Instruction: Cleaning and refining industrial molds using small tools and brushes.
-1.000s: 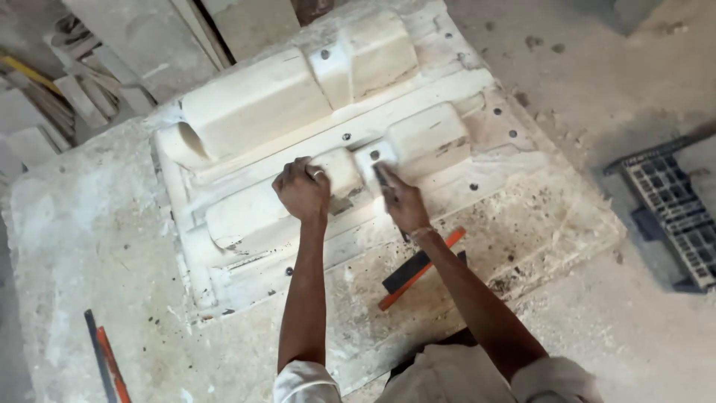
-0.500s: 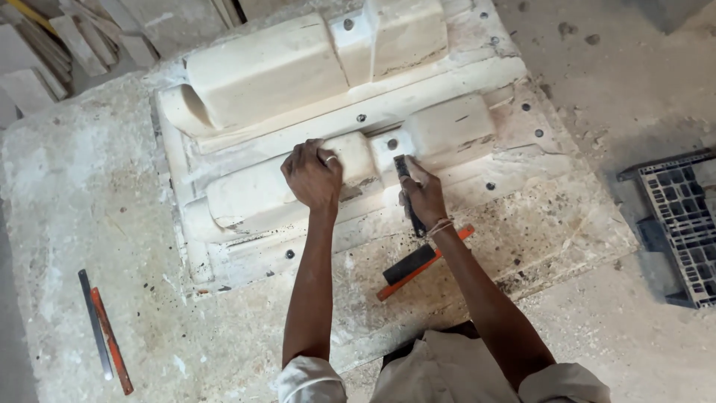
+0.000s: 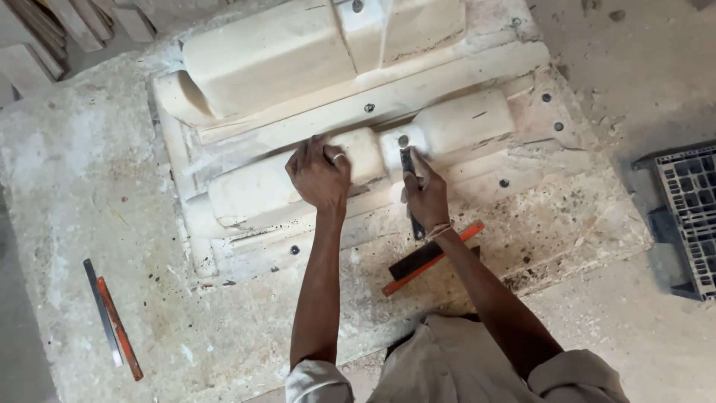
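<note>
Right hand: fingers closed around a dark chisel-like tool, tip against the white plaster mould at centre. Left hand: curled, pressing the mould's rounded ridge. Near right: orange-edged scraper. Near left: two thin blades.

The mould lies on the slab. Left hand rests on its near ridge; right hand, just right of it, grips a tool. A scraper lies before the mould, two strips far left, a crate right.
</note>
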